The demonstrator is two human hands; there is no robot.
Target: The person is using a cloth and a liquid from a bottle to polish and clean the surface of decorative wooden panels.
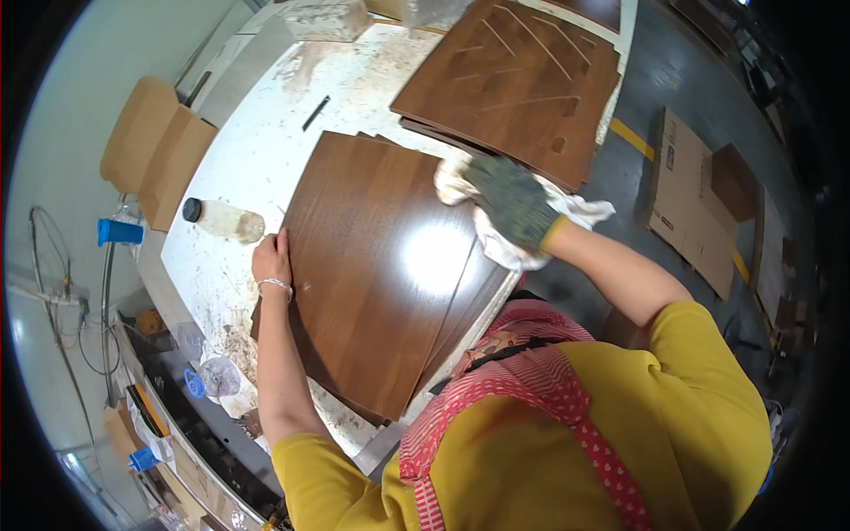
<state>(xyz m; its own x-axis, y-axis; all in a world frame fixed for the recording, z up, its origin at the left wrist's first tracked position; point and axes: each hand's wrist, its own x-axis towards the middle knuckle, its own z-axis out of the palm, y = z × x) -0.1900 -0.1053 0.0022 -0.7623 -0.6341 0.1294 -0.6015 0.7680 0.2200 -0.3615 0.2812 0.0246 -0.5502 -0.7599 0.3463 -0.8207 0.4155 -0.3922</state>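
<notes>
A glossy brown wood-grain panel (372, 257) lies in front of me on top of a slightly fanned stack of similar panels. My bare left hand (273, 257), with a bracelet at the wrist, grips the panel's left edge, fingertips against its side. In a dark green knit glove, my right hand (513, 199) presses a crumpled white cloth (505, 241) at the panel's right edge. The cloth sticks out on both sides of the glove, and the gloved fingertips are partly hidden in it. A bright light reflects off the panel near the cloth.
A second stack of brown panels (513, 80) sits at the far right of the stained white table (257, 142). Left of my hand lies a clear bottle with a black cap (226, 219). A thin dark strip (316, 113) lies farther back. Opened cardboard (691, 195) stands on the floor at right.
</notes>
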